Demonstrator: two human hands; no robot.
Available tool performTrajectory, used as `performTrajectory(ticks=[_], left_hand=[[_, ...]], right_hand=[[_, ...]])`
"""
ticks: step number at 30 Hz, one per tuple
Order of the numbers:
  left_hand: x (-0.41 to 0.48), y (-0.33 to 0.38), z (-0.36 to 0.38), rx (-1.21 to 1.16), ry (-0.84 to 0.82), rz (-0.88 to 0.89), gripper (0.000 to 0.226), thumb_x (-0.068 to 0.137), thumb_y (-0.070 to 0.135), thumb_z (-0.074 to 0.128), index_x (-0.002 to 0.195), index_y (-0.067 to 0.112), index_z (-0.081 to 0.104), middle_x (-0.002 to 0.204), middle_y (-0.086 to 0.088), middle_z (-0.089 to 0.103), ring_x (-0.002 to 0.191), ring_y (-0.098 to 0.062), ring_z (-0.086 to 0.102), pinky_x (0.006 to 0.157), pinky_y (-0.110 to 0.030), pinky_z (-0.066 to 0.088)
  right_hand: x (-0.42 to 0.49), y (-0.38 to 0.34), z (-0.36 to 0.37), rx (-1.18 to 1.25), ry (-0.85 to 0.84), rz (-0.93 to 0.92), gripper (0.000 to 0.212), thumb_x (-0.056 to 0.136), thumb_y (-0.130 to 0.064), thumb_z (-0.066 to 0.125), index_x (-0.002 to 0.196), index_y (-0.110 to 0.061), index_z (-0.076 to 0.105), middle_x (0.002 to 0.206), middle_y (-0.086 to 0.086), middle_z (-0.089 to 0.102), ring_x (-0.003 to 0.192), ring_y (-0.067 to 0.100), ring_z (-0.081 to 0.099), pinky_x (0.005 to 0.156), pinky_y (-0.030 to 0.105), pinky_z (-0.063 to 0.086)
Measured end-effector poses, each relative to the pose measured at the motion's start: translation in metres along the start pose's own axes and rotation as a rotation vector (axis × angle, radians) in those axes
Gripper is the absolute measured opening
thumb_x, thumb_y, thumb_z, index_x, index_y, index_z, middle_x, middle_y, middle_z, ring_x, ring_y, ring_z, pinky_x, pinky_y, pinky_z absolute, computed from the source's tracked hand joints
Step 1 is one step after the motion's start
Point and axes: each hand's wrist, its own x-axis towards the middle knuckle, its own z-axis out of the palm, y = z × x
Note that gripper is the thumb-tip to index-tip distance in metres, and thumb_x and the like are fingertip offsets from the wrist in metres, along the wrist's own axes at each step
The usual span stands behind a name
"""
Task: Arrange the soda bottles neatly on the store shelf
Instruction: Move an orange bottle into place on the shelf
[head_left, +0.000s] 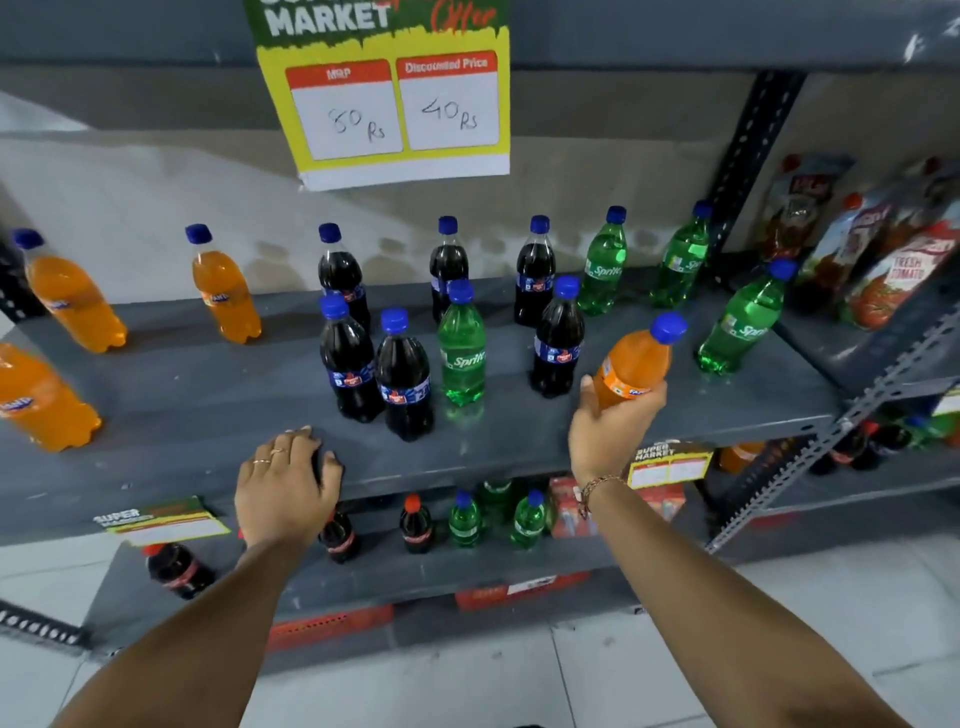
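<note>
While right hand (608, 436) grips orange bottle (631, 366) tilted above shelf (182, 395) front, right of colas, carry it left to other orange bottles (226, 291), set upright. Left hand (283, 486) flat on shelf edge, holding nothing.

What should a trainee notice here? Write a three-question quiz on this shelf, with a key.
1. True or false: the right hand grips an orange soda bottle.
2. The left hand is: A) holding a cola bottle, B) resting on the shelf edge, C) out of view.
3. Fill in: the green bottle standing among the dark cola bottles reads ____.

Key: 1 true; 2 B; 3 Sprite.
</note>
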Motion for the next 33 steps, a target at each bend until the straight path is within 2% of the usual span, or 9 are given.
performTrajectory(ticks=[5, 7, 11, 15, 18, 21, 25, 28, 33], left_hand=[[0.003, -0.013, -0.013, 0.078, -0.088, 0.146, 0.052, 0.087, 0.044, 0.029, 0.090, 0.002, 0.060, 0.091, -0.020, 0.065, 0.087, -0.039, 0.058, 0.079, -0.046, 0.046], [0.008, -0.024, -0.019, 0.106, -0.074, 0.218, 0.056, 0.089, 0.049, 0.028, 0.083, 0.005, 0.062, 0.082, -0.016, 0.067, 0.081, -0.036, 0.060, 0.088, -0.045, 0.043], [0.013, -0.068, -0.033, 0.111, -0.013, 0.232, 0.062, 0.093, 0.050, 0.024, 0.087, 0.005, 0.065, 0.083, -0.014, 0.070, 0.081, -0.033, 0.063, 0.097, -0.043, 0.037], [0.009, -0.125, -0.043, 0.062, -0.021, 0.147, 0.069, 0.093, 0.053, 0.019, 0.101, 0.002, 0.064, 0.098, -0.017, 0.070, 0.095, -0.033, 0.063, 0.100, -0.042, 0.033], [0.006, -0.153, -0.042, 0.029, -0.086, 0.099, 0.074, 0.093, 0.056, 0.016, 0.112, 0.000, 0.060, 0.110, -0.019, 0.066, 0.106, -0.035, 0.059, 0.102, -0.040, 0.028], [0.008, -0.160, -0.038, 0.005, -0.131, 0.098, 0.074, 0.092, 0.057, 0.015, 0.115, 0.003, 0.059, 0.116, -0.016, 0.064, 0.111, -0.032, 0.057, 0.102, -0.036, 0.026], [0.010, -0.160, -0.037, 0.000, -0.147, 0.114, 0.072, 0.093, 0.056, 0.014, 0.115, 0.006, 0.061, 0.118, -0.012, 0.064, 0.113, -0.028, 0.056, 0.104, -0.036, 0.032], [0.012, -0.160, -0.036, 0.012, -0.134, 0.116, 0.071, 0.092, 0.056, 0.013, 0.114, 0.009, 0.061, 0.117, -0.009, 0.065, 0.113, -0.026, 0.057, 0.098, -0.039, 0.042], [0.013, -0.160, -0.033, 0.036, -0.111, 0.138, 0.070, 0.092, 0.056, 0.015, 0.113, 0.009, 0.061, 0.116, -0.009, 0.065, 0.113, -0.026, 0.057, 0.097, -0.041, 0.043]], right_hand=[[-0.078, -0.055, 0.014, 0.168, -0.136, -0.150, 0.071, 0.078, -0.032, 0.069, 0.129, -0.005, 0.029, 0.117, 0.012, 0.053, 0.104, 0.024, 0.056, 0.089, 0.035, 0.047], [-0.107, -0.082, 0.027, 0.261, -0.209, -0.212, 0.068, 0.075, -0.035, 0.070, 0.124, -0.008, 0.033, 0.113, 0.010, 0.056, 0.102, 0.017, 0.057, 0.091, 0.028, 0.047], [-0.163, -0.131, 0.062, 0.390, -0.379, -0.351, 0.054, 0.070, -0.027, 0.075, 0.113, -0.025, 0.044, 0.100, -0.005, 0.058, 0.095, 0.005, 0.058, 0.087, 0.019, 0.045], [-0.209, -0.148, 0.108, 0.327, -0.631, -0.262, 0.051, 0.067, -0.025, 0.081, 0.102, -0.027, 0.044, 0.092, -0.006, 0.061, 0.086, 0.005, 0.060, 0.077, 0.018, 0.047], [-0.225, -0.146, 0.150, 0.125, -0.756, -0.123, 0.058, 0.062, -0.031, 0.083, 0.099, -0.028, 0.038, 0.094, -0.004, 0.058, 0.090, 0.017, 0.060, 0.073, 0.028, 0.047], [-0.232, -0.135, 0.190, -0.066, -0.782, -0.025, 0.065, 0.059, -0.035, 0.084, 0.106, -0.019, 0.041, 0.101, 0.003, 0.061, 0.096, 0.027, 0.060, 0.075, 0.034, 0.048], [-0.238, -0.119, 0.222, -0.169, -0.769, -0.074, 0.070, 0.058, -0.033, 0.085, 0.107, -0.008, 0.043, 0.104, 0.011, 0.063, 0.094, 0.033, 0.062, 0.075, 0.038, 0.048], [-0.242, -0.112, 0.231, -0.199, -0.759, -0.110, 0.069, 0.058, -0.035, 0.085, 0.105, -0.009, 0.041, 0.101, 0.011, 0.062, 0.090, 0.033, 0.062, 0.071, 0.038, 0.050], [-0.247, -0.105, 0.236, -0.274, -0.732, -0.155, 0.078, 0.057, -0.043, 0.083, 0.112, -0.012, 0.039, 0.110, 0.010, 0.060, 0.096, 0.031, 0.061, 0.072, 0.041, 0.054]])
